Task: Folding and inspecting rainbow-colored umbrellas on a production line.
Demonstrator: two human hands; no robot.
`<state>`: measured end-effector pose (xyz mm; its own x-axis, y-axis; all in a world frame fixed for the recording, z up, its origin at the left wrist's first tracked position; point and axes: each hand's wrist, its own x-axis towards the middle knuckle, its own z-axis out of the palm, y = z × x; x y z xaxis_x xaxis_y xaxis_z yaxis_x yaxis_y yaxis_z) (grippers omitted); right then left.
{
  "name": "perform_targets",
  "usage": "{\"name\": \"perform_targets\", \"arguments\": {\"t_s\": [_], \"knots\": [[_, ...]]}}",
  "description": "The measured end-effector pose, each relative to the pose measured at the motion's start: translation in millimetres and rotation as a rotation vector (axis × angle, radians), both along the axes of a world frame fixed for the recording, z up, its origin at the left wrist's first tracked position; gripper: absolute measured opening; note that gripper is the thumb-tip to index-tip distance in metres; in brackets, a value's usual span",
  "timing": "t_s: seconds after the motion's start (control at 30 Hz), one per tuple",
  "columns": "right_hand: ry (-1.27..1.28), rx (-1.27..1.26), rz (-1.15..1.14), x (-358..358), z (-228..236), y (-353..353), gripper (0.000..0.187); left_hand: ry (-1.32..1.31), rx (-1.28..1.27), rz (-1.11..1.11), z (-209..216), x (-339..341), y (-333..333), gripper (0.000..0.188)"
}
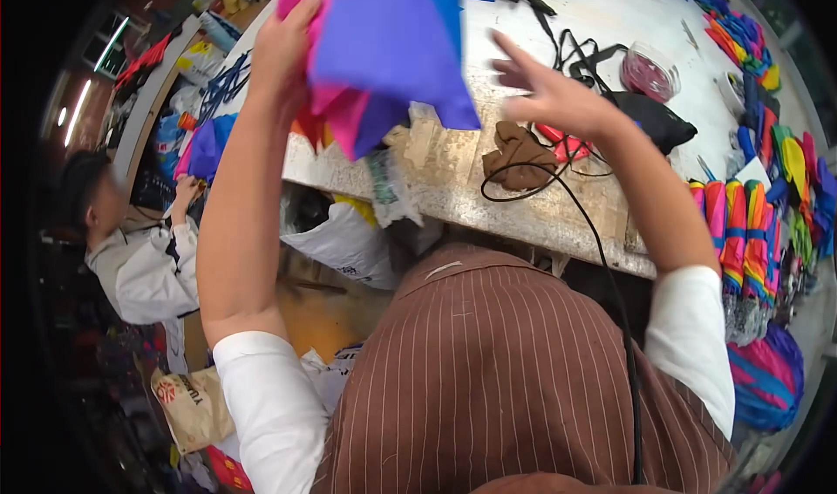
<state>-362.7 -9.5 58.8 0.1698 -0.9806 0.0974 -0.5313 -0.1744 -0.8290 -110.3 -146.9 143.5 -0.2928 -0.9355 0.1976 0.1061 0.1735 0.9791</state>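
Raised at the upper left, my left hand is closed on the edge of a multicoloured umbrella cloth. Purple, blue and pink panels of it hang over the table's near edge, with a little red and orange showing beneath. My right hand is to the right of the cloth, apart from it, with fingers spread and slightly blurred by motion; it holds nothing. Below that hand lie a crumpled brown cloth and a red item, with a thin black cable looping over them.
On the white worktable are a clear round tub, black straps and a black pouch. Rolled rainbow umbrellas line the right side. A white sack sits under the table edge. Another person works at left.
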Motion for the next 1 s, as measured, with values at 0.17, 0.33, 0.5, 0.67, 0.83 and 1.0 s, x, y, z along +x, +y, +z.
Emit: {"name": "perform_targets", "arguments": {"t_s": [0.17,0.33,0.5,0.67,0.83,1.0], "knots": [[-0.703,-0.104,0.263,108,-1,-63,0.069,-0.613,-1.231,0.185,-1,8,19,0.033],[-1.306,0.059,0.231,111,-21,-88,0.057,-0.011,-0.418,0.179,-40,58,79,0.036],[-1.087,-0.054,0.095,128,-19,-78,0.060,0.013,0.360,-0.253,-129,80,123,0.048],[-0.646,-0.345,-0.176,146,-7,-52,0.055,-0.111,0.352,-0.102,-135,36,152,0.037],[-0.651,-0.281,-0.098,126,-4,-24,0.065,0.124,0.415,-0.289,-128,45,152,0.030],[-1.337,0.208,0.169,134,4,29,0.067,0.668,0.502,-0.977,-125,22,162,0.024]]}}
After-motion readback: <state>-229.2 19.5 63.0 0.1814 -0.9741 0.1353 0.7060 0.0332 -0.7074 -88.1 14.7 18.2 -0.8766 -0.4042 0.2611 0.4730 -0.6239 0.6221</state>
